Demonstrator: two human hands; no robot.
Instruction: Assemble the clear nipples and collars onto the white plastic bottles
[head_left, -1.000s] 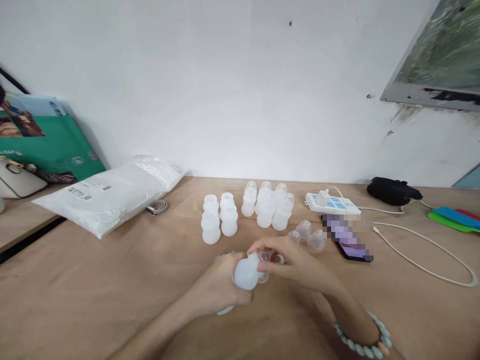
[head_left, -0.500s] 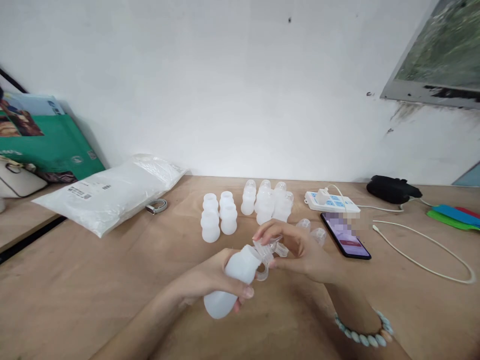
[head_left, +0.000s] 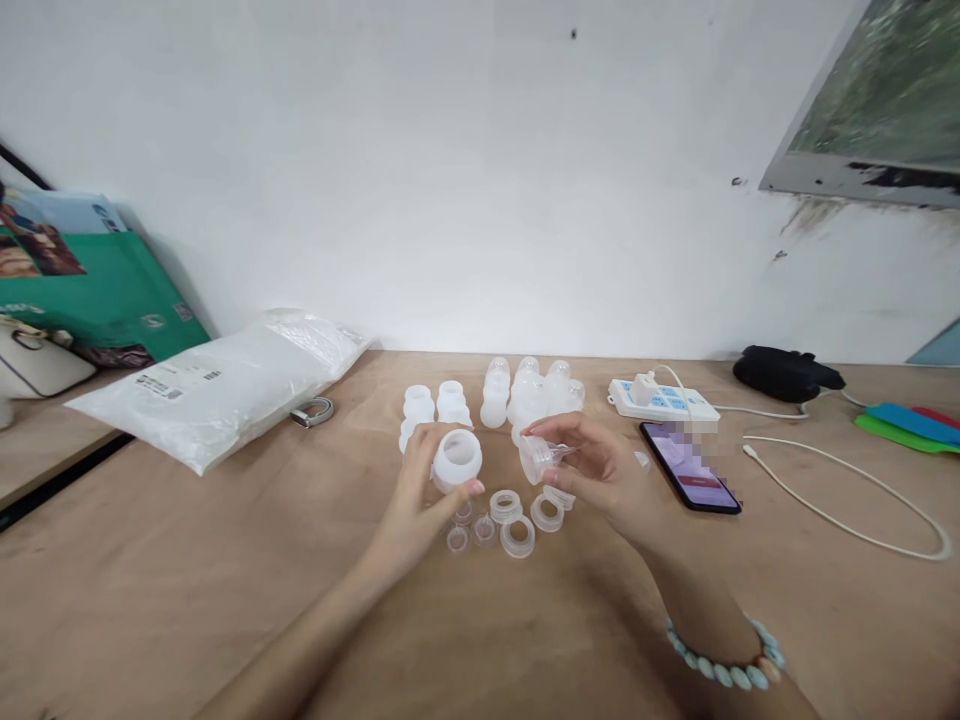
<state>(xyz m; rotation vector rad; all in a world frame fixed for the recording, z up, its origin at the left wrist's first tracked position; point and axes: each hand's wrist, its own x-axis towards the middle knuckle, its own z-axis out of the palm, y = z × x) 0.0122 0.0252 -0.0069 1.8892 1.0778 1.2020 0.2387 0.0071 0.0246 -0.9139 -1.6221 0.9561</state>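
Observation:
My left hand (head_left: pixel 415 497) is wrapped round a frosted white baby bottle (head_left: pixel 444 476), whose uncapped mouth tilts up towards me. Pinched in the fingers of my right hand (head_left: pixel 600 468) is a clear bottle nipple with its screw collar (head_left: pixel 534 460), held to the right of the bottle and apart from it. Below and between my hands lie several loose clear collars (head_left: pixel 517 549). Small clear nipples or caps (head_left: pixel 457 540) lie just left of them, partly covered by my left hand.
Open frosted bottles (head_left: pixel 451 402) stand behind my left hand. Several bottles with clear domed caps (head_left: pixel 495 395) are behind my right. A phone (head_left: pixel 694 475), a power strip (head_left: pixel 664 401) and a looped cable (head_left: pixel 855 540) lie rightward; a white plastic parcel (head_left: pixel 232 380) and watch (head_left: pixel 312 411) lie leftward.
The bottle and the collar, close together before, are now apart. My left hand has moved away from me and turned the bottle's mouth my way, uncovering the loose collars.

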